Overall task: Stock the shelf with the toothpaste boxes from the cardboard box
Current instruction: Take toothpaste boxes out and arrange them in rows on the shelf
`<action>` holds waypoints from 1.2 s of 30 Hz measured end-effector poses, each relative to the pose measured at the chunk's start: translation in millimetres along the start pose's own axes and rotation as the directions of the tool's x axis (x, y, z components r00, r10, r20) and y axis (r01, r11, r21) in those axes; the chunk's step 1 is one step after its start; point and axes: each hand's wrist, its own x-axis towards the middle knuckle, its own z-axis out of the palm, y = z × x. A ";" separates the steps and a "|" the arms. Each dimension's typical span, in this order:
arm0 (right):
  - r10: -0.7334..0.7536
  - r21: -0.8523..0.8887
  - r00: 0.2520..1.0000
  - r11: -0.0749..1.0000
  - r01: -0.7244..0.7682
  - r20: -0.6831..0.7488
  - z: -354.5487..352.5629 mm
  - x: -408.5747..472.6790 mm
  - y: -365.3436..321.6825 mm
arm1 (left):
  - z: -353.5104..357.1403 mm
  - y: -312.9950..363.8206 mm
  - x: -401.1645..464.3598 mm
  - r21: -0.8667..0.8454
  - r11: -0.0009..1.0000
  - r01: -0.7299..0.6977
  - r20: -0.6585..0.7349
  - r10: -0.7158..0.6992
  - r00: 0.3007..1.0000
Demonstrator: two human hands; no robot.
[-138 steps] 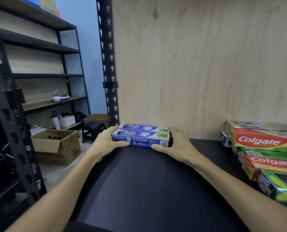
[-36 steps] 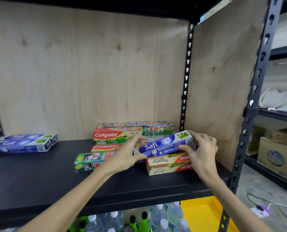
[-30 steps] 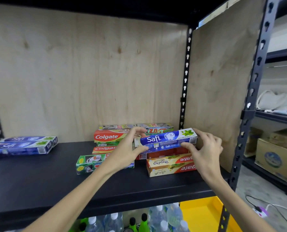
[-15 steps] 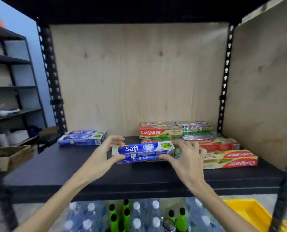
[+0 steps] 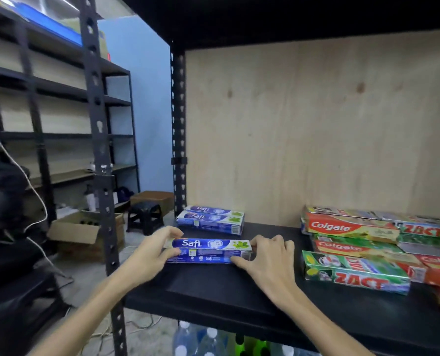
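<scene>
Both hands were on one blue Safi box (image 5: pixel 208 251), held lengthwise between them. Left hand (image 5: pixel 150 255) gripped the left end, thumb on the front face, fingers curled over the top edge. Right hand (image 5: pixel 270 258) gripped the right end, thumb on the front lower corner, fingers curled behind. Narrow grip on both, each closed onto the box

The box sat low over the black shelf board (image 5: pixel 213 289), near its front-left part; couldn't tell if it touched the board or hung just above it. Label faced up and toward the camera

Just behind the grip, against the plywood back panel (image 5: pixel 316 129) at the left corner post: two more Safi boxes (image 5: pixel 211 219), side by side. They were apart from the held one

Well to the right of the right hand: a mixed pile of Colgate boxes (image 5: pixel 347 228) and green Zact boxes (image 5: pixel 355 272), stacked in layers and running out of view at the right edge

Left of the left hand and further down, on the floor past the post: an open cardboard box (image 5: pixel 82 232), with a black stool (image 5: pixel 145 217) behind it. Under the shelf below the grip: bottle tops (image 5: pixel 208 340), clear and green
</scene>
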 end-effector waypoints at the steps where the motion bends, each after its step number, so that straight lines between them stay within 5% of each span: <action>1: 0.009 -0.002 1.000 1.000 -0.009 -0.004 6.0 5.4 -1.9 | 2.6 -5.8 7.0 0.024 1.000 0.017 -0.018 -0.016 1.000; 8: 0.014 0.017 1.000 1.000 -0.014 0.028 40.9 54.4 -7.8 | 17.9 -20.2 70.9 0.025 0.950 0.313 -0.072 -0.310 0.948; 19: 0.093 0.217 0.987 0.969 -0.120 0.131 77.3 86.5 7.7 | 35.0 -43.8 110.9 -0.008 0.947 0.320 -0.055 -0.320 0.946; 24: 0.010 0.346 0.983 0.935 -0.074 0.185 79.9 93.2 13.3 | 38.7 -55.9 114.3 -0.145 0.918 0.369 -0.035 -0.378 0.925; 30: -0.014 0.360 0.983 0.931 -0.054 0.183 81.6 93.1 14.1 | 41.3 -75.0 114.1 -0.336 0.874 0.351 0.049 -0.356 0.933; 36: 0.000 0.335 0.982 0.940 -0.064 0.187 70.6 85.1 10.1 | 43.4 -56.7 102.7 -0.316 0.883 0.347 0.017 -0.360 0.933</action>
